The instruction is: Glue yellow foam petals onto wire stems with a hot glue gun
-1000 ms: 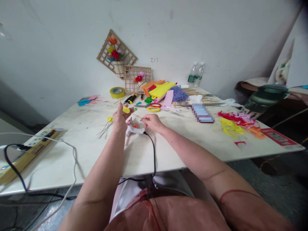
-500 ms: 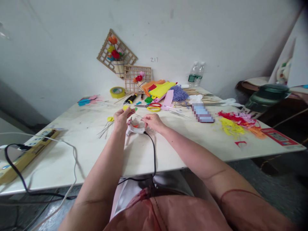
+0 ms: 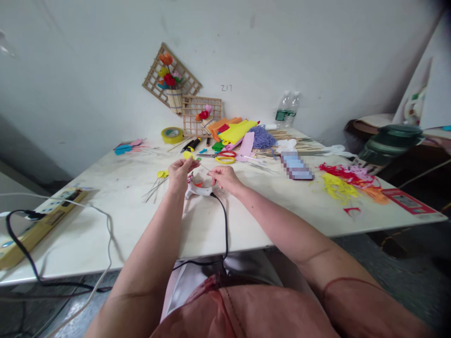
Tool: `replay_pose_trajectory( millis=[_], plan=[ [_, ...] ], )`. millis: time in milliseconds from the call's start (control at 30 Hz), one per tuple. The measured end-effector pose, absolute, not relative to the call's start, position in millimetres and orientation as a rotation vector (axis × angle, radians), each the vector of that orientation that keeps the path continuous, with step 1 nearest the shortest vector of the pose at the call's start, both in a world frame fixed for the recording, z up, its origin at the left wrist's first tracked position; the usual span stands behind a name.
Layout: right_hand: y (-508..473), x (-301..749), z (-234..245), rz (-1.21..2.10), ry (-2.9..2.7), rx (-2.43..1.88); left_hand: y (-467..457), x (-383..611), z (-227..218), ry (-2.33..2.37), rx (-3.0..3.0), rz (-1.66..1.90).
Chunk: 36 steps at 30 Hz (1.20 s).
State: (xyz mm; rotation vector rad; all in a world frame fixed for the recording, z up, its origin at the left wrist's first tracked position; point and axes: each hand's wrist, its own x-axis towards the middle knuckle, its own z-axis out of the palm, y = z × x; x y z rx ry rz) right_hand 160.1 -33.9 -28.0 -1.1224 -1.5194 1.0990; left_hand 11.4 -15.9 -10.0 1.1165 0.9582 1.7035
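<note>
white marble-look table (image 3: pixel 116 220) against a plain white wall, cluttered with craft stuff. both hands are up over table centre, close together but not touching. left hand (image 3: pixel 179 172) has its fingertips pinched on a small yellow bud (image 3: pixel 187 155) at its 12 o'clock. right hand (image 3: pixel 223 178) has thumb and forefinger closed on a thin wire (image 3: pixel 203 165) that runs up toward 10 o'clock to the bud; the wire is very fine and the join is too small to make out. white glue gun (image 3: pixel 197 189) lies on the table just below, between the hands, and its black cord (image 3: pixel 225 225) trails to 6 o'clock over the table edge.

at 9 o'clock of the left hand is a loose bunch of wires with a yellow head (image 3: pixel 159 180). at 12 o'clock of the hands are scissors (image 3: pixel 224 156) with red and yellow loops, then foam sheets (image 3: pixel 235 131), purple yarn (image 3: pixel 262 137) and a lattice frame (image 3: pixel 200 114) leaning on the wall. yellow tape roll (image 3: pixel 172 135) at 11 o'clock. phone (image 3: pixel 296 165) at 2 o'clock, with red and yellow scraps (image 3: pixel 340 182) further out at 3 o'clock. power strip (image 3: pixel 42 217) at 8 o'clock on the table's left edge, with cables plugged in.
</note>
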Motion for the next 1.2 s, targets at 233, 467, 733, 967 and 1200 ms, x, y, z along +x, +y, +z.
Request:
replay_pose_trajectory(
  millis=[233,467,733,967,1200],
  plan=[
    [-32.8,162.3,-31.7,0.764,-1.711,-1.239,-18.0,12.2,-8.4,0.965,1.09,1.755],
    [-31.5,165.3,-26.7,0.834,-1.623,-1.166,-15.3,12.8,-7.1,1.04,1.01,1.669],
    [-26.9,167.8,-27.7,1.336,-1.404,-0.97,-5.9,0.3,-13.9,0.924,0.863,1.867],
    [-27.5,168.0,-31.6,1.349,-1.469,-0.97,-8.8,-0.3,-9.6,0.921,0.785,1.927],
    [-27.2,168.5,-32.7,1.405,-1.467,-1.005,-8.4,-9.1,-2.6,0.74,0.757,1.986]
  ],
)
